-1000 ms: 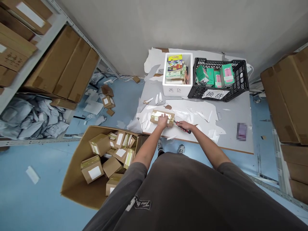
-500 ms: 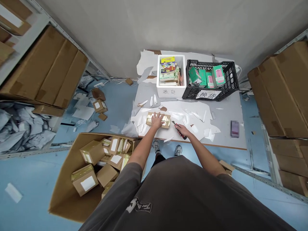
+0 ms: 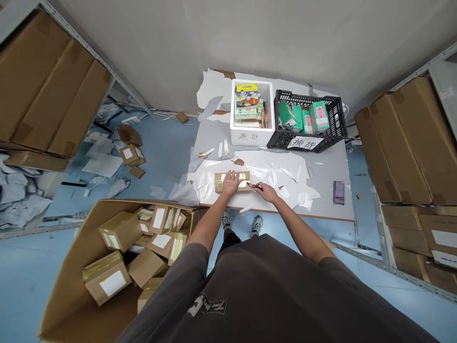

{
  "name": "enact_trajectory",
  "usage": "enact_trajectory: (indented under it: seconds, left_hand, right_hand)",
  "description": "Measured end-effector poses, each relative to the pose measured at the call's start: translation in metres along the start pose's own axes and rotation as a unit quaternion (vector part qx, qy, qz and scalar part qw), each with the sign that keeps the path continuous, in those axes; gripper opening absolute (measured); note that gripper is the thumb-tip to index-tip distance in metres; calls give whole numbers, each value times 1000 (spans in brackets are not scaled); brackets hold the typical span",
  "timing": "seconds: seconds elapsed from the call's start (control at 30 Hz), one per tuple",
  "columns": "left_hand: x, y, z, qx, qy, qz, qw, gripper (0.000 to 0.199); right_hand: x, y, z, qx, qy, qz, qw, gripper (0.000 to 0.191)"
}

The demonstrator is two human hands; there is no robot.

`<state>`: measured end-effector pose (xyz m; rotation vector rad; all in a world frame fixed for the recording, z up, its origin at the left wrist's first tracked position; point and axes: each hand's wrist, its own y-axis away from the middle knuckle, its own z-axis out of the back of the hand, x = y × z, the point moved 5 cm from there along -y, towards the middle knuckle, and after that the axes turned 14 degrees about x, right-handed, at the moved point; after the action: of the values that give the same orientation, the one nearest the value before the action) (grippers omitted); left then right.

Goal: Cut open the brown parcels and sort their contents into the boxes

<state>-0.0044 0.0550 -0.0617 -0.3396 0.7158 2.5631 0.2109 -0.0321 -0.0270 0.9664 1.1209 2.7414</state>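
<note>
A small cardboard box (image 3: 218, 183) with shiny tape and a white label lies flat on the table near its front edge. My left hand (image 3: 231, 183) rests on top of it, fingers spread over the label. In my right hand (image 3: 266, 192) is a red and black utility knife (image 3: 255, 186), fingers wrapped around its handle. The knife's front end reaches the right part of the box, at the tape; whether the blade has cut in is too small to tell. Torn white paper scraps (image 3: 285, 172) lie around both hands.
A white foam box (image 3: 252, 138) with small packages and a black plastic crate (image 3: 333, 136) with green boxes stand at the table's back. A large open carton (image 3: 67, 267) of parcels is at my left. Shelves with cartons (image 3: 403, 143) flank both sides.
My right hand has moved left, bringing the knife from beside the box onto its right part. My left hand stays on the box. The view has shifted slightly.
</note>
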Motion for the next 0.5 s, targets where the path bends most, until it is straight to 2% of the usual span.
enact_trajectory:
  seconds: [0.13,0.3,0.5]
  left_hand:
    - [3,-3,-7,-4,19,-12,1000,56]
    - [5,-3,-9,-7,24,-19,1000,57]
    - [3,-1,-9,-5,25,-19,999,61]
  right_hand:
    - [10,-13,-2,-4,53,1,999,37]
    - [22,-22,-1,-1,108,-31,994,35]
    - [16,-16,0,2,146,-69,987,34]
